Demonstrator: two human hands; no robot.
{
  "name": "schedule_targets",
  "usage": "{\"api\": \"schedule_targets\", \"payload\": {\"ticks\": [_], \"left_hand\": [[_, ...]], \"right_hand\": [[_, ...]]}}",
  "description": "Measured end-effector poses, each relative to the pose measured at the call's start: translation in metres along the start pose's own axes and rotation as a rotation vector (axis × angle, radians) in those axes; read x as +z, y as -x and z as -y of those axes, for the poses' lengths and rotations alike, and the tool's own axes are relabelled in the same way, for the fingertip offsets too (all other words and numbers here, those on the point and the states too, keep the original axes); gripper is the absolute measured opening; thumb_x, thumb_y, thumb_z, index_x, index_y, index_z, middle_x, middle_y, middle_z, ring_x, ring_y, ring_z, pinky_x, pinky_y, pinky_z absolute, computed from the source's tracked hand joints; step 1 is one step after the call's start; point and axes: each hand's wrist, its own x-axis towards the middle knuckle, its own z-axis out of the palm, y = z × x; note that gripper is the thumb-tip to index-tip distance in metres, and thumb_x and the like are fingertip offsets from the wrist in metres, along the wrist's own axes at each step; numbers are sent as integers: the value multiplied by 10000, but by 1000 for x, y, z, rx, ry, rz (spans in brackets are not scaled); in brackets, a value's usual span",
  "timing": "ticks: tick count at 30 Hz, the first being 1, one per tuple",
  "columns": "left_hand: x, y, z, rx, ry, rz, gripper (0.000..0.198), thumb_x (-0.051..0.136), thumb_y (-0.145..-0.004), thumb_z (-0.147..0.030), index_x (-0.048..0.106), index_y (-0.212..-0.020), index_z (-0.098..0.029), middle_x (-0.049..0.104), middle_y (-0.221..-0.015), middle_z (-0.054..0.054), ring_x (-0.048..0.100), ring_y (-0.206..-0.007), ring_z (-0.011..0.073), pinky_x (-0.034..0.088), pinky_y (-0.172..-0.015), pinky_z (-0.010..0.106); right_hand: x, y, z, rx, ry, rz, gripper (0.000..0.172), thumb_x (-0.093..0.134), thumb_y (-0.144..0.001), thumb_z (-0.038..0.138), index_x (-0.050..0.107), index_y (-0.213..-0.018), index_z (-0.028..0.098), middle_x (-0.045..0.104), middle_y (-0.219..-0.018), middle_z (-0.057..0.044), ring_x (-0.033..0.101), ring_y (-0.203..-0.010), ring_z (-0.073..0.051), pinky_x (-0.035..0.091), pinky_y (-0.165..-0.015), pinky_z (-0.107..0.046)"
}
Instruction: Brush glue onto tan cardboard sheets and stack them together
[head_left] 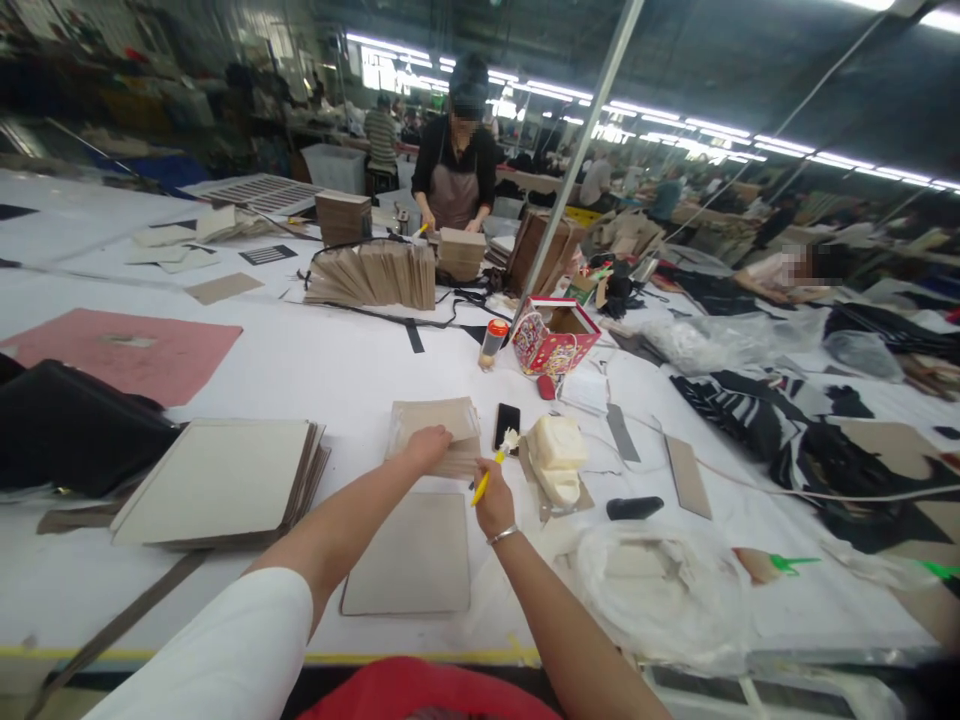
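Note:
My left hand (429, 448), fingers curled together, is at a top brown board on the small stack of boards (457, 462) in front of me; its fingertips are partly hidden. My right hand (495, 505) is closed around a yellow-handled brush (489, 485), its pale bristles pointing up and away. Just right of the brush is a lumpy cream-coloured container (559, 450), on a piece of brown board. A single light grey board (409, 560) lies flat between my forearms. To the left stands a larger stack of grey-faced boards (217, 475).
A phone (507, 425) lies beside the container. Beyond are a red patterned box (555, 335), a red-lidded jar (493, 343) and a fanned row of brown boards (375, 278). Across the table a person (456, 170) works. A plastic-lined basin (660, 590) and another brush (772, 565) lie right.

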Motion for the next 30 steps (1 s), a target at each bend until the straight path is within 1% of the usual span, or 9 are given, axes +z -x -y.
{"api": "schedule_targets", "payload": {"ticks": [3, 6, 9, 11, 14, 17, 23, 27, 30], "left_hand": [[-17, 9, 8, -61, 32, -129, 246, 380, -847, -170, 579, -989, -138, 560, -1034, 119, 560, -951, 204, 445, -784, 299], [-44, 27, 38, -233, 247, -501, 157, 443, -805, -196, 577, -881, -167, 572, -941, 80, 559, -915, 189, 450, -786, 297], [-65, 59, 73, -455, 695, -869, 121, 525, -724, -214, 564, -830, -169, 586, -836, 41, 572, -819, 163, 480, -739, 291], [-66, 83, 85, -516, 1123, -940, 207, 585, -662, -227, 566, -858, -163, 601, -814, 21, 582, -751, 143, 504, -675, 285], [-46, 115, 78, -492, 1652, -853, 332, 676, -575, -243, 583, -883, -159, 622, -841, 15, 589, -719, 132, 519, -623, 282], [-14, 137, 54, -511, 1885, -731, 355, 736, -526, -247, 600, -838, -148, 631, -832, 15, 587, -698, 119, 519, -611, 269], [27, 160, 18, -562, 2081, -488, 452, 767, -520, -221, 599, -935, -161, 643, -815, 8, 597, -672, 107, 521, -606, 241], [41, 171, 18, -575, 2158, -394, 430, 714, -620, -343, 565, -984, -168, 647, -828, 27, 623, -680, 140, 537, -653, 311], [63, 184, 27, -712, 2049, -412, 409, 605, -707, -461, 541, -1007, -190, 639, -803, 17, 613, -620, 139, 534, -610, 325]], "right_hand": [[23, -22, 3, 3, 145, 91, 270, 343, -877, 235, 469, -1104, 162, 625, -951, -74, 589, -866, -167, 420, -751, -265], [34, -39, 7, 59, 327, 216, 257, 373, -839, 130, 510, -1054, 166, 625, -835, -65, 578, -796, -174, 378, -725, -270], [38, -45, 16, 70, 326, 198, 213, 380, -856, 180, 515, -1019, 163, 614, -803, -64, 563, -787, -183, 358, -723, -284], [38, -43, 27, 67, 189, 135, 215, 369, -877, 283, 497, -1003, 166, 605, -811, -51, 558, -760, -177, 362, -700, -279], [40, -31, 44, 104, -75, 54, 253, 381, -860, 381, 456, -993, 179, 592, -825, -26, 553, -702, -155, 379, -648, -261], [41, -15, 52, 162, -266, -17, 252, 456, -812, 392, 427, -956, 187, 582, -787, -9, 554, -697, -141, 403, -648, -249], [35, 22, 35, 244, -324, -82, 271, 514, -760, 382, 406, -927, 198, 541, -671, 35, 534, -624, -118, 430, -657, -249], [22, 51, 19, 237, -202, -56, 280, 452, -806, 414, 420, -975, 193, 584, -757, -3, 565, -682, -134, 429, -661, -252], [15, 77, 0, 187, -56, 32, 279, 397, -836, 420, 449, -975, 183, 596, -818, -40, 572, -708, -152, 420, -651, -259]]}}
